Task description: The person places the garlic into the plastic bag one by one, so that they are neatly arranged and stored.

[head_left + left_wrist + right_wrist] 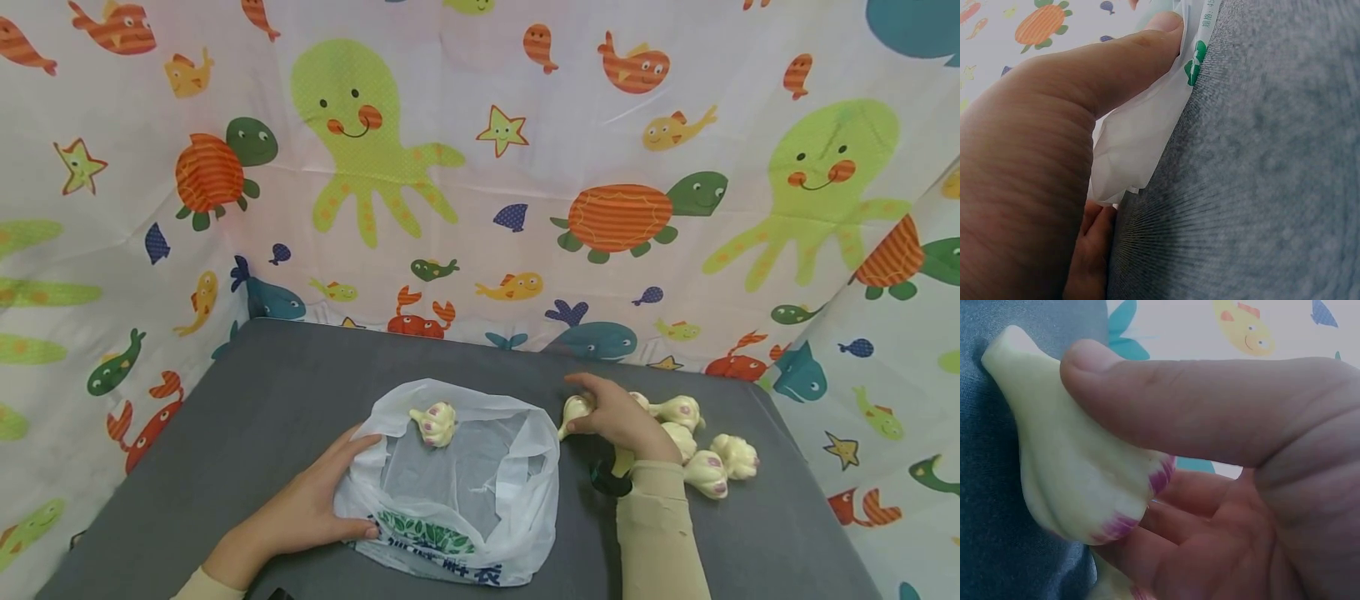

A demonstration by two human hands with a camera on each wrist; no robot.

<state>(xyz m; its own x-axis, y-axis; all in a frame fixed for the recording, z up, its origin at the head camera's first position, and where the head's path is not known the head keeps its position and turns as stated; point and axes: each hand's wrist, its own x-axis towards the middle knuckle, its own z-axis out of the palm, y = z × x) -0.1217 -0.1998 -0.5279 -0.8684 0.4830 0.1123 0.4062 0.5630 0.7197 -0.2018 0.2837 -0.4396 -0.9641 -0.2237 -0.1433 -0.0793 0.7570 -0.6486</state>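
Note:
A white plastic bag [450, 546] with green leaf print stands with its mouth spread on the grey table. My left hand [318, 500] holds the bag's left side, thumb at the front and fingers along the rim; the left wrist view shows the thumb [1138, 59] against the plastic. One garlic bulb [435, 425] lies inside, near the back of the bag. To the right of the bag, my right hand [618, 412] pinches another garlic bulb [1079, 456] between thumb and fingers, close over the table, its purple-streaked end towards the palm.
Several more garlic bulbs [707, 473] lie in a group right of my right hand, partly hidden by it. A white curtain [465, 275] printed with sea animals surrounds the table [300, 400] at the back and sides.

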